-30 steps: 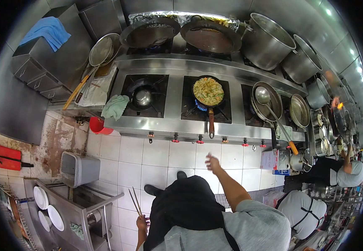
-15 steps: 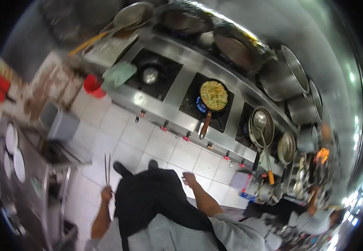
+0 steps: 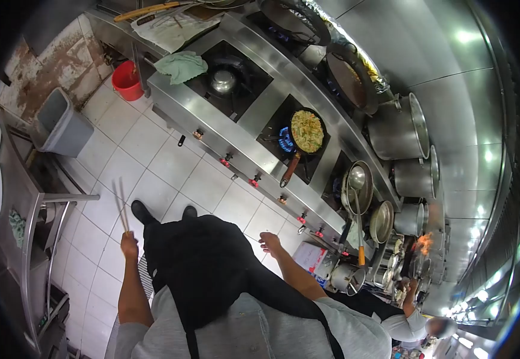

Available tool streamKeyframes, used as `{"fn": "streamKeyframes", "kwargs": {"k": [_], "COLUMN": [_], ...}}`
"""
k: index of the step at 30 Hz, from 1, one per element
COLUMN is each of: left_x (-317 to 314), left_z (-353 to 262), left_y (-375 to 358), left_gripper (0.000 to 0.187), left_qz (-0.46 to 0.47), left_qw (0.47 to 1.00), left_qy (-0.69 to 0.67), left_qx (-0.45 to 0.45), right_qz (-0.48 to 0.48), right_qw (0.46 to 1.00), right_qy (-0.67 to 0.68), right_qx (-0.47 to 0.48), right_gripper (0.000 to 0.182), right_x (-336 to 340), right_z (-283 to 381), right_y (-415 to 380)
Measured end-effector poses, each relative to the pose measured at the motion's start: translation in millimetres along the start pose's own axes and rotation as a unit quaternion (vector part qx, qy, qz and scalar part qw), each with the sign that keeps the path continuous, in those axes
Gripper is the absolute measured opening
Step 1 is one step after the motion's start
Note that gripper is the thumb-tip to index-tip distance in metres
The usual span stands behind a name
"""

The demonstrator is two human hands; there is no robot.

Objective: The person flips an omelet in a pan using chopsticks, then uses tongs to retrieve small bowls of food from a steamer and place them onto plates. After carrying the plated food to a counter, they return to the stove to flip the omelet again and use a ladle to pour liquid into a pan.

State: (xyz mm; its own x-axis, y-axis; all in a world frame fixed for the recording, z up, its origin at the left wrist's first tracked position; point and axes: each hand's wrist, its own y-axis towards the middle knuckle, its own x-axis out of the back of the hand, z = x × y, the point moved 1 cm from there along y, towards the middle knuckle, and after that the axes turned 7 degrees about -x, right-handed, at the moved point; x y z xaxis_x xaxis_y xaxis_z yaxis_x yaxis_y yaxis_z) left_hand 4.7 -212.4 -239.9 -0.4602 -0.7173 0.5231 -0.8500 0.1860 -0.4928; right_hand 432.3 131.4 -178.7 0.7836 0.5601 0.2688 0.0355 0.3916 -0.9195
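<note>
My left hand (image 3: 129, 245) is closed around a pair of thin tongs (image 3: 120, 206), whose two long arms point forward above the floor. Loosely curled and holding nothing I can see, my right hand (image 3: 270, 243) hangs in front of the stove, its fingers slightly apart. On a lit burner sits a frying pan (image 3: 288, 172) with its brown handle toward me. A yellow mixture with green bits (image 3: 307, 131) fills that pan. Neither hand touches the pan.
A green cloth (image 3: 182, 67) lies on the stove corner (image 3: 170, 96). Right of the frying pan, a ladle (image 3: 357, 178) rests in another pan. Large pots (image 3: 396, 128) line the back. A grey bin (image 3: 68, 128) and red bucket (image 3: 127, 84) stand left. Another person (image 3: 400, 323) works near a flame.
My view has shifted, so the stove and side table appear moved. Both my hands now sit farther left relative to the stove controls. The tongs stay in my left hand, tilted more leftward.
</note>
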Motion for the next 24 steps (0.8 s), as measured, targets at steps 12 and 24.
{"fn": "streamKeyframes", "kwargs": {"k": [12,24], "left_x": [37.2,64.3], "left_z": [108.4,-1.1], "left_y": [-50.2,-37.9], "left_gripper": [0.023,0.025], "left_qz": [-0.085,-0.095], "left_qw": [0.982,0.995], "left_qy": [-0.063,0.006], "left_qx": [0.158,0.016], "right_qz": [-0.042,0.051], "right_qw": [0.938,0.924], "right_qy": [0.297,0.347], "right_qx": [0.173,0.150], "right_gripper": [0.050,0.027], "right_x": [9.2,-0.4], "right_z": [240.4,237.9], "right_y": [-48.8,-26.9]}}
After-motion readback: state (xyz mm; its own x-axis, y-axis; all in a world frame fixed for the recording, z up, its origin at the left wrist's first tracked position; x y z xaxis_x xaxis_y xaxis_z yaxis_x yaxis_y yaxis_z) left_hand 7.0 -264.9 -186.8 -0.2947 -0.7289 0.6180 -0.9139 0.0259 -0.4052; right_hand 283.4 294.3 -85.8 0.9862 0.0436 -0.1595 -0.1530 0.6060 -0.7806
